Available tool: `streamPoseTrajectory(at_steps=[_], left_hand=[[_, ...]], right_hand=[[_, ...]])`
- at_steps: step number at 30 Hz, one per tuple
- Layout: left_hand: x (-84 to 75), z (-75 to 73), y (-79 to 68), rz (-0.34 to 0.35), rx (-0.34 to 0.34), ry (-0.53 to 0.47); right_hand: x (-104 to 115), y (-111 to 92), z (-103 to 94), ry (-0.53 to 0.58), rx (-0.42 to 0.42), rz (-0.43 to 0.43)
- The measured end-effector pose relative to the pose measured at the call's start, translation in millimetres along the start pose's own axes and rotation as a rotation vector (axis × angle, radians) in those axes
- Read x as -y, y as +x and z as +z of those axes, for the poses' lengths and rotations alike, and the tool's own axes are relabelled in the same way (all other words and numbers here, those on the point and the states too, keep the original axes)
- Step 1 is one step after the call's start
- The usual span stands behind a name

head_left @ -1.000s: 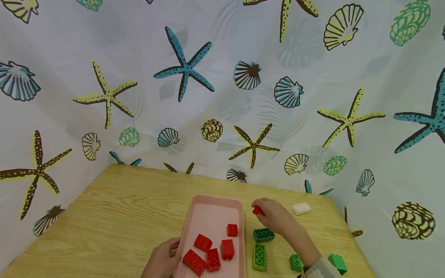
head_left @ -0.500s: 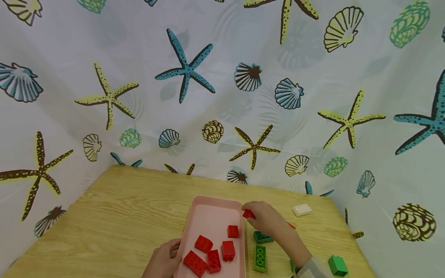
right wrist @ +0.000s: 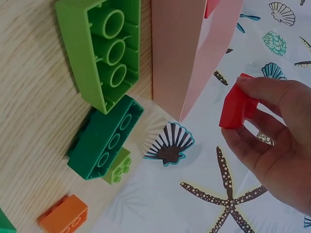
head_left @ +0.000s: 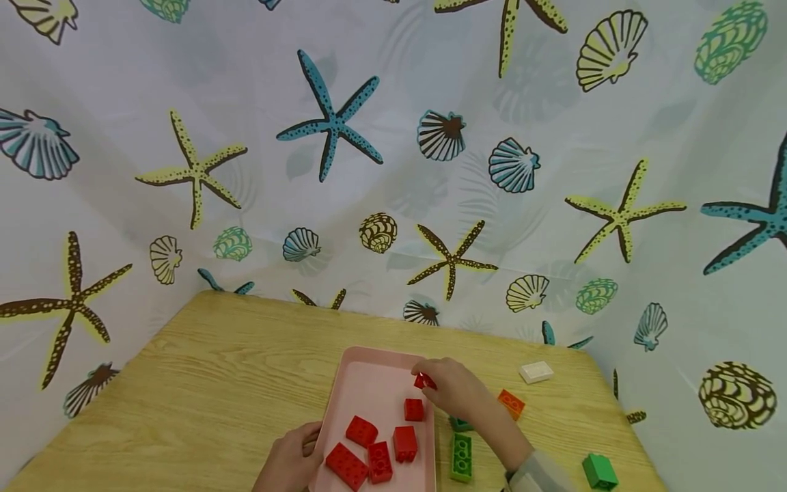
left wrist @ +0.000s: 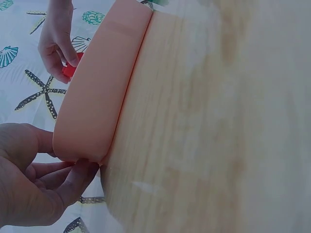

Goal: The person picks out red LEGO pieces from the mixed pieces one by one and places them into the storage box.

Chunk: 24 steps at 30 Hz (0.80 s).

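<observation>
My left hand (head_left: 289, 454) holds the pink tray (head_left: 369, 379) by its near left side. In the left wrist view its thumb and fingers are curled about the tray's rim and base. Over the tray's far right part, my right hand (head_left: 458, 389) pinches a red toy brick (right wrist: 238, 104) between thumb and fingers. Inside the tray lie several red bricks, among them a small one (head_left: 415, 410) just below the held brick and a long one (head_left: 347, 466) near the left hand.
Right of the tray lie a light green brick (head_left: 461, 456), a dark green brick (right wrist: 104, 138), a small lime brick (right wrist: 118, 166) and an orange brick (head_left: 511, 403). A white brick (head_left: 537, 372) lies farther back, a green brick (head_left: 600, 471) front right. A patterned curtain (head_left: 393, 191) surrounds the table.
My right hand has moved left with the red brick, from beside the tray to over it. The orange brick has come into view behind the right arm. The left hand keeps its hold.
</observation>
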State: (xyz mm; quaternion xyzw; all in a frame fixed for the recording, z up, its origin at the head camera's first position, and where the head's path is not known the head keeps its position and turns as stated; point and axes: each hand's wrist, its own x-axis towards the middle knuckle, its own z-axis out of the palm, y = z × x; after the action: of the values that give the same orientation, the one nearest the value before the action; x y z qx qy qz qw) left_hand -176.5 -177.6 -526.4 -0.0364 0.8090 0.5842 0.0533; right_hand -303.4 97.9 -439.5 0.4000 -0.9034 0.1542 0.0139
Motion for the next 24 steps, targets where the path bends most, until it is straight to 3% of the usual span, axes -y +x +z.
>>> streamPoseTrajectory(at_steps=[7,24], left_hand=[[3.0,-0.6,0.6,0.035,0.008,-0.009],[4.3,0.4,1.7,0.031,-0.006,-0.013]], right_hand=[[3,6,5.5,0.021,0.006,0.011],[11,27,20.3,-0.032,0.043,-0.002]])
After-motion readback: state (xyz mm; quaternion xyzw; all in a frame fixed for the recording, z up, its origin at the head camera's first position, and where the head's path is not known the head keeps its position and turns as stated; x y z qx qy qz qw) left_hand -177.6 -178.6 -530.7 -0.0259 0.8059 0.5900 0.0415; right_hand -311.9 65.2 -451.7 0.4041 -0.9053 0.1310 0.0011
